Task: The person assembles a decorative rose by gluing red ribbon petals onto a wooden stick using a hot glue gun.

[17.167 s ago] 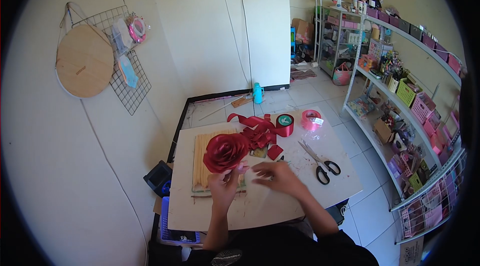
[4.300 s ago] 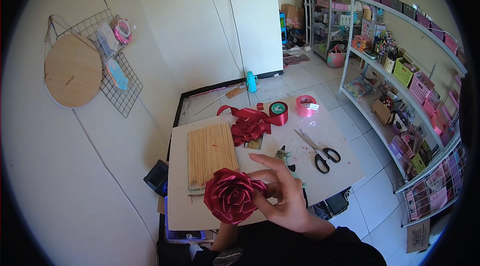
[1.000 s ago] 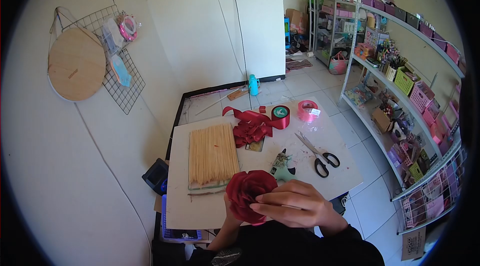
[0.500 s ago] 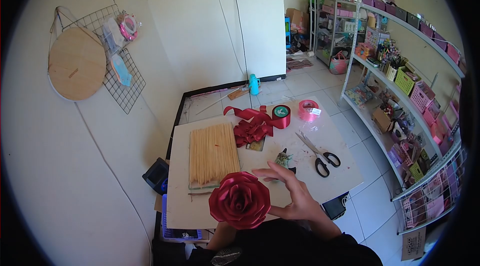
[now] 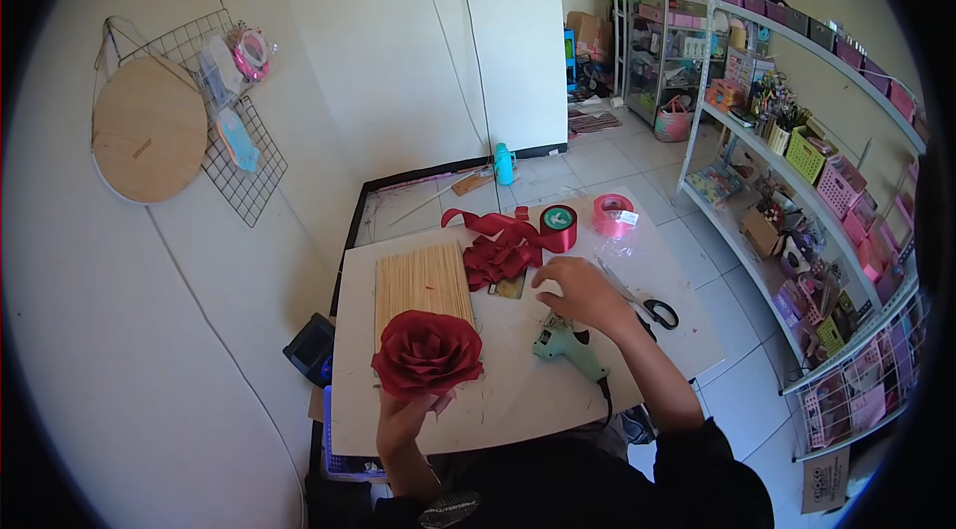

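Red ribbon rose (image 5: pixel 428 355) held up in the left hand (image 5: pixel 401 417).
That hand seems clamped on its underside, though the petals partly hide the grip; the rose blocks the near end of the wooden sticks (image 5: pixel 423 275). The right hand (image 5: pixel 588 295), fingers parted, hovers by the glue gun (image 5: pixel 573 348).

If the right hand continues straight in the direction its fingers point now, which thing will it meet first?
Probably the pile of red ribbon pieces, perhaps passing over the flat card at its near edge first; how high the right hand is above them is unclear.
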The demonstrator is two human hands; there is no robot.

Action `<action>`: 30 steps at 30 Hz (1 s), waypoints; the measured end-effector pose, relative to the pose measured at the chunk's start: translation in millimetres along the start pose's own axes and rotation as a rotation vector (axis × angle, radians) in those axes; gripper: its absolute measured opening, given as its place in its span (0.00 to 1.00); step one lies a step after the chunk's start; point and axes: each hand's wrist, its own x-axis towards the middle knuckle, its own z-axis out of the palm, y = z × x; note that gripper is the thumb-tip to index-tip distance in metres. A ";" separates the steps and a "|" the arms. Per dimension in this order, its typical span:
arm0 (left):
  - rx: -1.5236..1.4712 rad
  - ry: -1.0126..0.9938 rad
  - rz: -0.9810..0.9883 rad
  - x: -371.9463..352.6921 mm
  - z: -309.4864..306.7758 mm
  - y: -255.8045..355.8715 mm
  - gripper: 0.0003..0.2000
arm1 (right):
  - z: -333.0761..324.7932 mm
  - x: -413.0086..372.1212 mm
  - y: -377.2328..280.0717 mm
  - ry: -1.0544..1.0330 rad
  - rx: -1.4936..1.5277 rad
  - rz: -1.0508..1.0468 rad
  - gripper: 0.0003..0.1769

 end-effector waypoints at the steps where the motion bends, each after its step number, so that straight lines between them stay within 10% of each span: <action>1: 0.072 0.022 0.056 0.4 2.4 4.2 0.10 | 7.3 9.5 6.4 0.001 0.001 0.002 0.06; 9: 0.483 0.204 0.154 -4.1 -13.8 -18.0 0.19 | 73.0 67.6 50.3 -0.032 -0.537 -0.029 0.12; 19: 0.688 0.296 0.501 -7.2 -27.1 -51.6 0.26 | 76.8 64.4 62.0 -0.004 -0.495 -0.171 0.03; 23: 0.996 0.392 0.652 -10.2 -47.7 -72.2 0.21 | 49.2 50.4 48.5 0.130 -0.165 -0.106 0.03; 26: 0.611 0.278 0.196 -9.1 -38.4 -68.6 0.25 | 23.5 32.7 36.5 0.113 0.267 0.030 0.04; 30: 0.252 0.227 0.314 10.7 15.6 -37.1 0.11 | -0.8 -1.8 10.8 0.156 0.739 -0.018 0.12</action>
